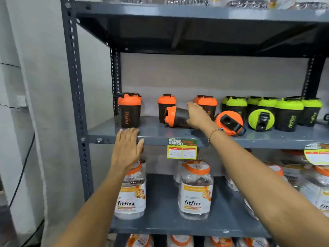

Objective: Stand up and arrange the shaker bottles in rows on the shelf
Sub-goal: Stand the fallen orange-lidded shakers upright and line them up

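Black shaker bottles with orange or green lids stand on the grey shelf (pixel 156 132). One orange-lidded bottle (pixel 176 117) lies on its side, lid to the left, and my right hand (pixel 197 115) is closed around its body. A second orange-lidded bottle (pixel 230 123) and a green-lidded bottle (pixel 260 120) also lie down, lids facing me. Upright orange-lidded bottles stand at the left (pixel 129 110), middle (pixel 166 104) and behind my hand (pixel 208 104). Several upright green-lidded bottles (pixel 288 114) fill the right. My left hand (pixel 127 148) rests flat, fingers apart, on the shelf's front edge, holding nothing.
A yellow price tag (pixel 182 148) hangs on the shelf edge, another at the far right (pixel 316 154). Clear Fitfizz jars (pixel 195 189) with orange lids stand on the shelf below. A perforated upright post (pixel 76 97) frames the left side; a shelf board sits overhead.
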Tool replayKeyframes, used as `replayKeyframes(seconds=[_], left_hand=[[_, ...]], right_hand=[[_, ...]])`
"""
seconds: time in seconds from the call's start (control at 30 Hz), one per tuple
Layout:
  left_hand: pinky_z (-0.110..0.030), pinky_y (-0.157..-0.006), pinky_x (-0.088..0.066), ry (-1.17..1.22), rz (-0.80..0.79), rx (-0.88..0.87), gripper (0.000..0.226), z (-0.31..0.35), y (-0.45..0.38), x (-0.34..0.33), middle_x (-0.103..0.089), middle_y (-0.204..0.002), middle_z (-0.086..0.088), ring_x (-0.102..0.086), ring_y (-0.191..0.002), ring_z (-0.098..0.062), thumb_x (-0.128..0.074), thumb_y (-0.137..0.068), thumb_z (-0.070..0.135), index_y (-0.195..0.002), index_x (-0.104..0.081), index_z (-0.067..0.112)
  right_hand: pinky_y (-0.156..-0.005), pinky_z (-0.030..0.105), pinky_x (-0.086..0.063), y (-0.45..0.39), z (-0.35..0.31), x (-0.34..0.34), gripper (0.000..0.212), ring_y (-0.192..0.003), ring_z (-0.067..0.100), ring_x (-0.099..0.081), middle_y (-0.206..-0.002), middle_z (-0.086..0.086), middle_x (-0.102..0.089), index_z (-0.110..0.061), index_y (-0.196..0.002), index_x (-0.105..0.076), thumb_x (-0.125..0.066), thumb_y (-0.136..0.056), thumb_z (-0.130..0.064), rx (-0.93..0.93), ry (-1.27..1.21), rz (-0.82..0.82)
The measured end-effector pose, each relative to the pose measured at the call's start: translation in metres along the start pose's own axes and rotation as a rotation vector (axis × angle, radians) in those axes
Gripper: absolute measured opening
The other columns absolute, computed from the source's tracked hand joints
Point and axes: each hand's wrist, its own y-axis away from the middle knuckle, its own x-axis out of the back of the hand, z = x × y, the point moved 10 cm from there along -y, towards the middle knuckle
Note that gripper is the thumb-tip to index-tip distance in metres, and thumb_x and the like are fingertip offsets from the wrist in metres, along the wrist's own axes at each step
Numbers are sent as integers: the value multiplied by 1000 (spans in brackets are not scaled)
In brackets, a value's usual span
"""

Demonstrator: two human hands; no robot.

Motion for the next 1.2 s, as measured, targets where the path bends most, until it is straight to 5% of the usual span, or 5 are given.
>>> replayKeyframes(seconds=[0.27, 0.53, 0.63, 0.83, 1.2], left_hand=[[-39, -104, -29, 51, 173, -24, 39, -5, 4, -2, -59, -112, -7, -49, -108, -22, -37, -95, 40, -114, -56, 11], [-36, -105, -25, 44, 239, -21, 38, -9, 6, -10, -57, -112, -5, -44, -107, -20, -34, -96, 43, -115, -52, 15], [-36, -105, -25, 56, 231, -22, 36, -9, 5, -8, -58, -112, -5, -44, -107, -19, -37, -96, 42, -114, -52, 15], [-34, -105, -24, 78, 203, -12, 36, -8, 6, -3, -61, -112, -5, -44, -109, -17, -41, -95, 41, -115, -55, 14], [-33, -103, -26, 35, 214, -43, 34, -9, 5, -7, -58, -111, -3, -44, -107, -16, -39, -95, 42, -115, -50, 17]], right_hand=[[-117, 40, -21, -16, 22, -40, 112, -145, 32, -18, -159, 16, -11, -9, -150, 7, -74, -73, 0, -69, 60, -312], [-92, 38, -44, -26, 18, -32, 64, -112, 34, -52, -123, 17, -53, -4, -118, -50, -84, -64, -10, -13, 243, -224], [-77, 34, -46, -21, 21, -30, 51, -97, 31, -58, -111, 15, -59, -8, -104, -53, -83, -65, -19, -57, 103, -198], [-82, 33, -51, -5, 3, -52, 44, -91, 21, -62, -99, 11, -68, -6, -110, -63, -78, -73, -25, -152, -880, -193], [-67, 25, -49, -20, -27, -97, 40, -84, 17, -64, -103, 9, -70, -12, -104, -63, -82, -70, -21, -145, -885, -323]])
